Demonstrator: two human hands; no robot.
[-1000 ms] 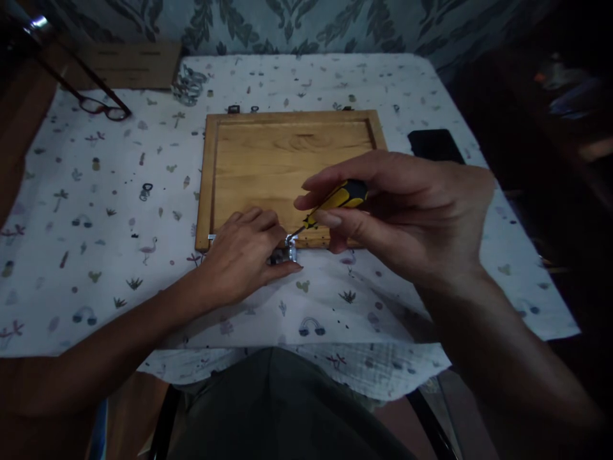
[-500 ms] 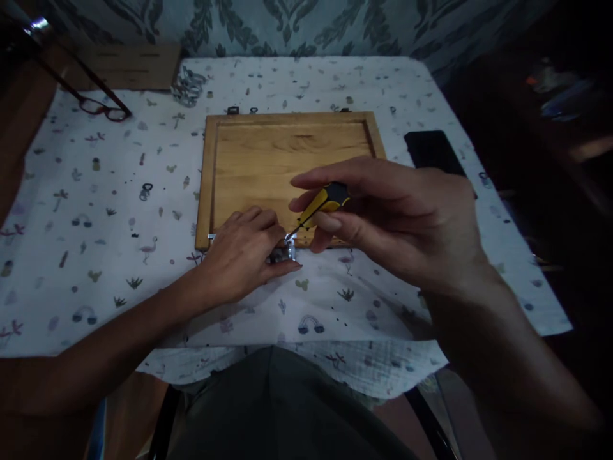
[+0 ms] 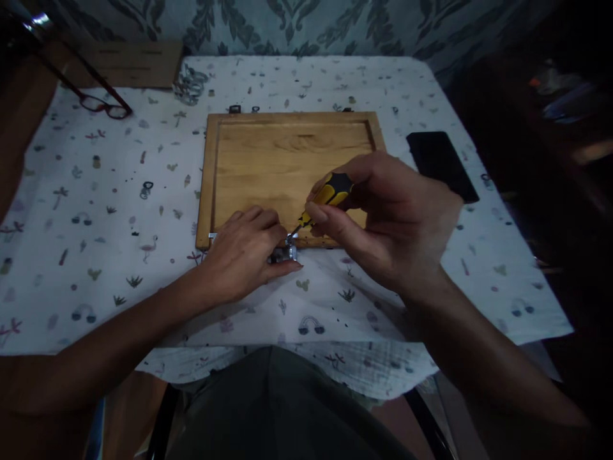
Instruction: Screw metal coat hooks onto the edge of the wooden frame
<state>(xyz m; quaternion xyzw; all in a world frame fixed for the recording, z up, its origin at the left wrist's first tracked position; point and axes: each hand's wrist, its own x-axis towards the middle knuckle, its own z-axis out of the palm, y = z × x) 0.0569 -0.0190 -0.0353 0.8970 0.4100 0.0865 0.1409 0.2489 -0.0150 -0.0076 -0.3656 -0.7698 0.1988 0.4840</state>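
A framed wooden panel lies flat on the cloth-covered table. At its near edge sits a small shiny metal latch, partly hidden by my left hand. The fingers of that hand rest on the frame's near rail, and the thumb presses along the latch's near side. In my right hand a short yellow-and-black screwdriver is gripped between thumb and fingers. It slants down to the left, its tip at the top of the latch.
Eyeglasses lie at the far left, near a cardboard piece and a clump of shiny metal pieces. A black phone is right of the panel. The patterned tablecloth hangs over the near edge.
My right fingers, stretched out before, have curled in around the screwdriver handle, and the wrist has turned. The screwdriver tip stays at the latch. My left hand has barely moved.
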